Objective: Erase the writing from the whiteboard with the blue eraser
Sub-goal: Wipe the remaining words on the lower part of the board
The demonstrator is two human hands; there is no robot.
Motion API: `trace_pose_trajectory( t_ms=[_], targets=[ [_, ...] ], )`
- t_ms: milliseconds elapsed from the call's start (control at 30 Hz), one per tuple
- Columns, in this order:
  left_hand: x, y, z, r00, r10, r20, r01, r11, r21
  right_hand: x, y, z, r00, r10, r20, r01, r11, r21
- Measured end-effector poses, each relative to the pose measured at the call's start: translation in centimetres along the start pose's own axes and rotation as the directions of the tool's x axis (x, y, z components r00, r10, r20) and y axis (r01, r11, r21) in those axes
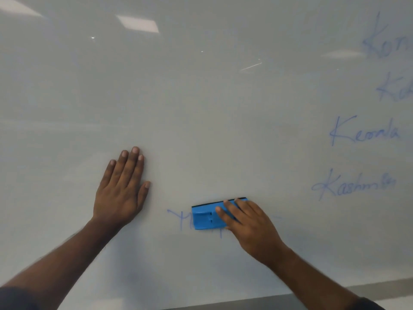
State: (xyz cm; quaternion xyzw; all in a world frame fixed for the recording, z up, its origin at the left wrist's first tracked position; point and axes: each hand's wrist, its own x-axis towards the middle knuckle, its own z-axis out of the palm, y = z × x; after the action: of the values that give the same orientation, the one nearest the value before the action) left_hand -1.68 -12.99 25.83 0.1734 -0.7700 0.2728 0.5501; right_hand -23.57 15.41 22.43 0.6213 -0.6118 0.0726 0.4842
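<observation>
A white whiteboard fills the view. My right hand grips the blue eraser, which lies flat on the board low at the centre, over a blue word whose first strokes show to its left. My left hand rests flat on the board with fingers straight, left of the eraser and apart from it. Several more blue words stand at the right: one at the top edge, "Kerala" and "Kashmir".
The board's lower edge runs along the bottom right, with a grey surface below it. Ceiling lights reflect in the board's upper left. The board's left and middle carry no writing.
</observation>
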Motion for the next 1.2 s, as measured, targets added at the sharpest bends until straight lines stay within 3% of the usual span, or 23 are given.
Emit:
trace_pose_trajectory(
  t_ms=[67, 200, 300, 467, 667, 733, 833, 1000, 1100, 1200],
  targets=[
    [-0.4, 0.1, 0.0, 1.000, -0.018, 0.001, 0.018, 1.000, 0.002, 0.4, 0.7, -0.8, 1.000, 0.017, -0.022, -0.017, 1.000, 0.015],
    [-0.6, 0.5, 0.0, 0.998, -0.058, -0.007, 0.058, 0.998, -0.008, 4.9, 0.9, -2.7, 0.940, 0.299, -0.165, -0.272, 0.948, 0.168],
    [-1.0, 0.8, 0.3, 0.996, -0.080, -0.026, 0.079, 0.996, -0.027, 8.4, -0.7, -2.9, 0.903, 0.378, -0.206, -0.321, 0.910, 0.264],
    [-1.5, 0.8, 0.6, 0.996, -0.077, -0.053, 0.075, 0.997, -0.033, 8.0, -5.8, 0.0, 0.953, 0.238, -0.185, -0.190, 0.951, 0.243],
    [-2.2, 0.7, 0.7, 0.996, -0.072, -0.055, 0.071, 0.997, -0.032, -0.1, -7.4, 2.8, 0.997, -0.064, 0.034, 0.060, 0.993, 0.104],
    [-2.4, 0.9, 0.7, 0.995, -0.084, -0.061, 0.082, 0.996, -0.032, -0.8, -6.4, 2.4, 0.998, -0.054, 0.038, 0.051, 0.995, 0.081],
    [-2.6, 1.2, 0.8, 0.993, -0.104, -0.063, 0.102, 0.994, -0.043, 1.4, -4.8, 0.9, 0.992, 0.108, -0.068, -0.100, 0.988, 0.116],
    [-3.1, 1.5, 0.9, 0.991, -0.122, -0.062, 0.119, 0.992, -0.043, 7.3, -3.9, -0.9, 0.888, 0.390, -0.242, -0.312, 0.900, 0.305],
    [-3.1, 1.3, 0.9, 0.992, -0.110, -0.067, 0.108, 0.994, -0.035, 6.9, -5.1, 0.2, 0.907, 0.343, -0.246, -0.262, 0.914, 0.309],
    [-3.2, 1.3, 0.9, 0.992, -0.103, -0.077, 0.101, 0.995, -0.023, 3.3, -6.0, 2.0, 0.973, 0.168, -0.159, -0.133, 0.969, 0.209]
  ],
)
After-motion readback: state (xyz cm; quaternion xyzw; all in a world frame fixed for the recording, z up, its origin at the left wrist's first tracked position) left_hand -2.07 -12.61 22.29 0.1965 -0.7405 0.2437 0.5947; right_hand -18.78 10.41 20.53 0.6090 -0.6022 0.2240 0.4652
